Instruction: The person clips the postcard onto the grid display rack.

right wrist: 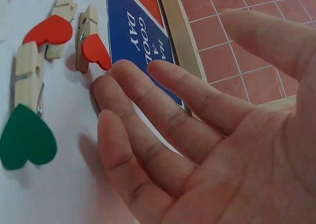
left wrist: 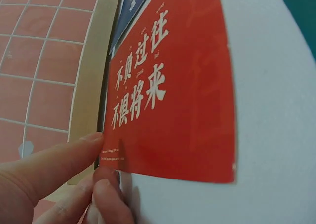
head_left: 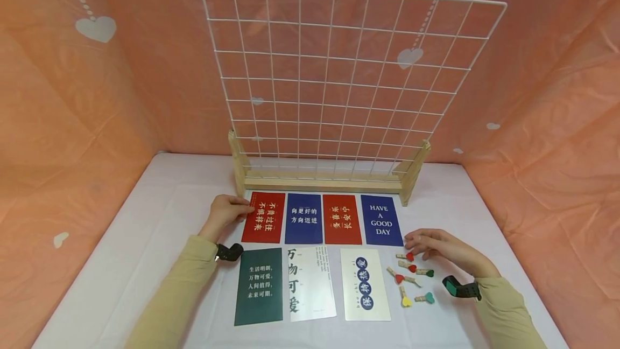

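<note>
At the far left corner of a red card with white characters, my left hand pinches its edge between thumb and fingertips. The card lies at the left end of the back row. In the left wrist view, the thumb meets one edge and curled fingertips meet the adjoining edge. My right hand is relaxed and holds nothing, palm in view in the right wrist view. It hovers beside the "HAVE A GOOD DAY" blue card. Below its fingers lie small wooden clothespins with red hearts and a green heart.
A white wire grid stands in a wooden base behind the cards. Another blue card and red card share the back row. In front lie a green card, a white card and a cream card.
</note>
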`<act>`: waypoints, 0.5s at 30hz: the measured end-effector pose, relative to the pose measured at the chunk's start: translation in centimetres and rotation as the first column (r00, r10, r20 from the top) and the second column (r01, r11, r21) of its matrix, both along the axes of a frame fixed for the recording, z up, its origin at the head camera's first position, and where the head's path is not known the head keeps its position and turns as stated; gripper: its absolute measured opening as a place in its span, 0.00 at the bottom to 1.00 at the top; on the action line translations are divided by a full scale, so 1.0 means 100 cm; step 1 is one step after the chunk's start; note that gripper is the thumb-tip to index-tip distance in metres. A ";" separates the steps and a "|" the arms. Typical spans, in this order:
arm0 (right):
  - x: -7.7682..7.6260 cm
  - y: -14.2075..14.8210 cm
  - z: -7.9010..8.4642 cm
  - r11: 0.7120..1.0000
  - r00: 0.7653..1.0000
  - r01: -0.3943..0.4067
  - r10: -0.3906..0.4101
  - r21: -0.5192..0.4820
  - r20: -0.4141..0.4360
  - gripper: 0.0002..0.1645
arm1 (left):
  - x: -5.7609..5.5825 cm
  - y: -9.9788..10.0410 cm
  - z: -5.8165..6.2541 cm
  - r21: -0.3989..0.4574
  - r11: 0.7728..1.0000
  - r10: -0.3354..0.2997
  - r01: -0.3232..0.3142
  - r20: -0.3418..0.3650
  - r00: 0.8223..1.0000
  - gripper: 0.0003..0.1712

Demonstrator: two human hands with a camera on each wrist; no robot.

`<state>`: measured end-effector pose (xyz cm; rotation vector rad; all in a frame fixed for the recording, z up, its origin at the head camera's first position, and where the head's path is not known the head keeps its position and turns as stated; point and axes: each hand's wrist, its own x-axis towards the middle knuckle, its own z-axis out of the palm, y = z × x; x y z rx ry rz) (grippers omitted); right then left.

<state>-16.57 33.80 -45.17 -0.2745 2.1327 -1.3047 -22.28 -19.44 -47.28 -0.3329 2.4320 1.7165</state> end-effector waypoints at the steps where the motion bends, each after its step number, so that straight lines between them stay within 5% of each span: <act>1: 0.000 0.000 0.000 1.000 1.000 -0.007 0.007 0.000 -0.006 0.28 | 0.000 0.000 0.000 0.001 1.000 0.011 -0.011 0.003 1.000 0.17; 15: -0.001 -0.002 0.003 0.999 0.999 -0.040 0.040 -0.023 -0.018 0.28 | 0.000 0.006 -0.005 -0.004 0.995 0.098 -0.098 -0.014 0.995 0.15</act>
